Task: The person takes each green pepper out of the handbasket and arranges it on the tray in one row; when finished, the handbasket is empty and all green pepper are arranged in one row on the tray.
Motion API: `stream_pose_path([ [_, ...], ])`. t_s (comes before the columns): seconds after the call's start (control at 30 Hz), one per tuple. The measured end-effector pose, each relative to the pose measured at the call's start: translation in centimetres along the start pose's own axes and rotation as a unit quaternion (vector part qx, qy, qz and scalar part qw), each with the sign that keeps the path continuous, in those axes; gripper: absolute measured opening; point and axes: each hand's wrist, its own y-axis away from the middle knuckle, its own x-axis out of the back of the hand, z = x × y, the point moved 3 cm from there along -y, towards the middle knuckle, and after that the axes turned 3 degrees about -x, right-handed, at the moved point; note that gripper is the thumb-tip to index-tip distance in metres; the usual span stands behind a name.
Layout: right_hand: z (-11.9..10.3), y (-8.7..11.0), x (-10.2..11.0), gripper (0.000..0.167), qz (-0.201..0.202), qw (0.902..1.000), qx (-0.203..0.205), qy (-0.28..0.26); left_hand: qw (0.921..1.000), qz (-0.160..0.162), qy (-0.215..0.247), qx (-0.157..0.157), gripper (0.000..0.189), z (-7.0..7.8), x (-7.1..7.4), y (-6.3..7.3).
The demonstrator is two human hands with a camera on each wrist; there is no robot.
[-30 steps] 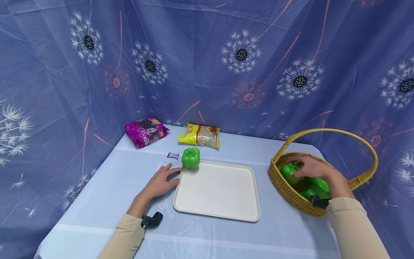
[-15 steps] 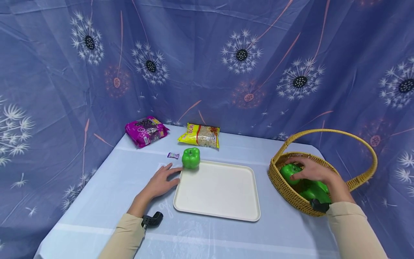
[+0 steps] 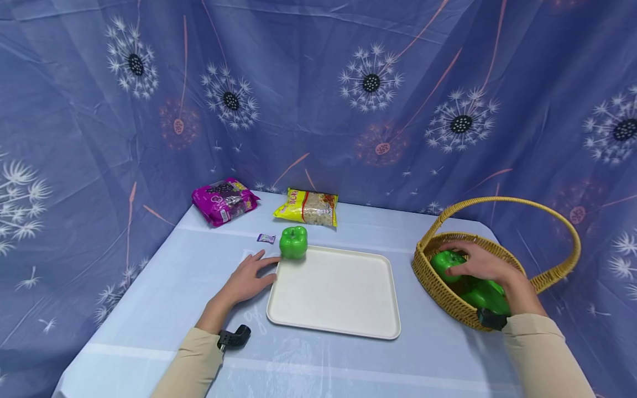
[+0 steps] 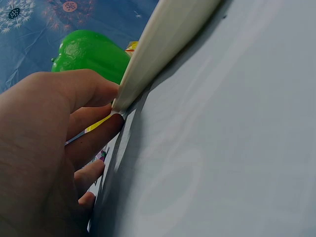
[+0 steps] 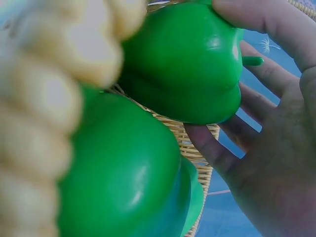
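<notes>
In the head view, my left hand lies beside the left edge of a white tray, fingers loosely extended. Its fingertips are right at the tray's rim in the left wrist view. A green bell pepper stands over the tray's back left corner. On the right, my right hand reaches into a wicker basket and grips another green bell pepper. The right wrist view shows thumb and fingers around it, its stem towards the palm. More green peppers lie beside it in the basket.
A purple snack bag and a yellow bag lie at the back of the table. Near the standing pepper is a small purple packet. The basket's tall handle arches over the right forearm's side. A blue curtain hangs behind.
Little differs. The right hand stays at the pepper in the basket, its wrist shifting very slightly. The left hand, tray and standing pepper keep their places.
</notes>
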Motion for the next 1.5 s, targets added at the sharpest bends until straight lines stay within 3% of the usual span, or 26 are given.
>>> stream_pose_path([
  [0.67, -0.9, 0.3, 0.2, 0.061, 0.033, 0.9994, 0.012, 0.005, 1.0000, 0.003, -0.003, 0.000, 0.047, -0.3, 0.0, 0.1],
  [0.93, -2.6, 0.9, 1.4, 0.065, 0.036, 0.9993, -0.009, 0.010, 0.9999, 0.011, -0.004, -0.008, 0.047, -0.2, 0.2, 0.0],
  [1.5, -6.9, 1.9, 2.3, 0.057, 0.043, 0.9974, -0.010, 0.056, 1.0000, 0.008, -0.005, -0.002, 0.047, -0.1, 0.0, 0.1],
])
